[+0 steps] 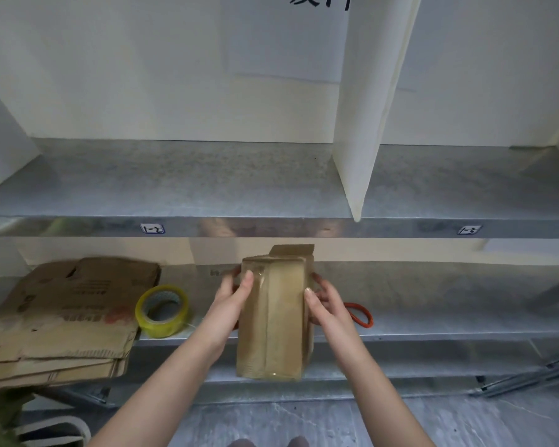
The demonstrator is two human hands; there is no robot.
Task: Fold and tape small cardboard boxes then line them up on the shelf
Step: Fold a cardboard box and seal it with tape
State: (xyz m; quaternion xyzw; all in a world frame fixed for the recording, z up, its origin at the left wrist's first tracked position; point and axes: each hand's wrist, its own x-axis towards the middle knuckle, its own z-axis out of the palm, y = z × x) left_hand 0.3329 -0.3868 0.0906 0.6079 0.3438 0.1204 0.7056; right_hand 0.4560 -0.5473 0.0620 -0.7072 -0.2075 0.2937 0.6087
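Grey metal shelves (175, 188) fill the wall, split by a white divider (362, 124). At the left of the lower level lies a stack of flattened cartons (62, 317). In front of this level a small brown cardboard box (275, 317), closed and shiny with clear tape, is held in the air. The left hand (233, 298) and right hand (326, 304) grip its sides, thumbs on the front face. A yellowish tape roll (162, 309) stands just beside the cartons.

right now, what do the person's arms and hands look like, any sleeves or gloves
Both are bare. The left hand and right hand wear no gloves, and no ring or watch shows. The forearms are uncovered down to the frame edge, no sleeves. Nails on the fingers look short.
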